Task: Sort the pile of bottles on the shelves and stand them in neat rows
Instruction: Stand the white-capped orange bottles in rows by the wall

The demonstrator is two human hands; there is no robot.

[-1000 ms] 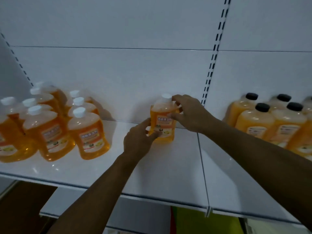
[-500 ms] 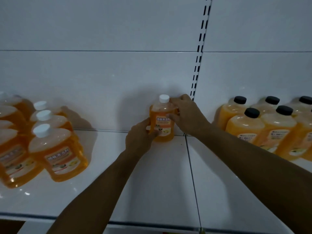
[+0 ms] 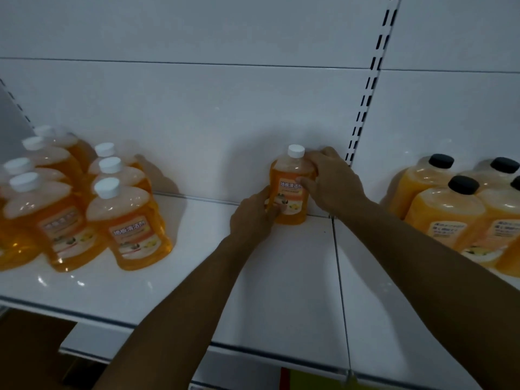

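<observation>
Against the back panel (image 3: 197,122), both hands grip the upright bottle (image 3: 289,190).

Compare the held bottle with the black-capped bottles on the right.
The held bottle has a white cap; the black-capped bottles have black ones. It stands alone at the back wall, gripped by both hands; they stand grouped and untouched. It looks slimmer, they broader. Both hold orange liquid.

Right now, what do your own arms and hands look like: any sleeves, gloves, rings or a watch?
Both forearms are bare as far as the frame shows, with no sleeve in view. The left hand and right hand wear no gloves. No watch, band or ring shows on the visible wrists and fingers.
</observation>
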